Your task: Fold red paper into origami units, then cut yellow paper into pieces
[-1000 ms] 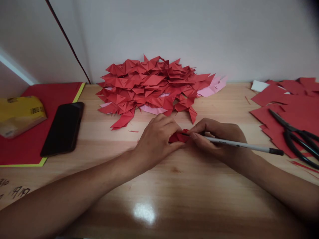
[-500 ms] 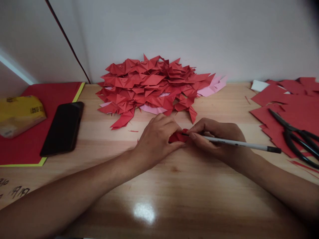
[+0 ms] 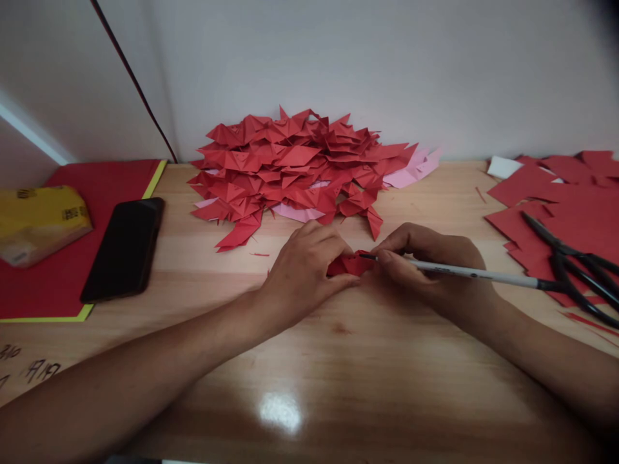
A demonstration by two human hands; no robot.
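Note:
A small piece of folded red paper (image 3: 346, 265) lies at the middle of the wooden table, partly hidden by my fingers. My left hand (image 3: 312, 264) is closed on it, fingers over the top and thumb along the near edge. My right hand (image 3: 425, 261) grips a slim grey pen (image 3: 464, 272) near its dark tip. That tip is at the paper's right part; whether it touches cannot be made out. Just behind my hands rises a heap of folded red paper pieces (image 3: 290, 164), with a few pink ones (image 3: 414, 169) among them.
On the right, black-handled scissors (image 3: 563, 258) rest on red paper sheets (image 3: 587, 209). A black phone (image 3: 123, 250) and a yellow packet (image 3: 46, 222) sit on a red folder (image 3: 111, 177) at the left. Behind the table stands a pale wall (image 3: 362, 64).
My right hand and the pen have shifted slightly right, and the tip has drawn back rightward along the paper. My left hand stays in place on the paper.

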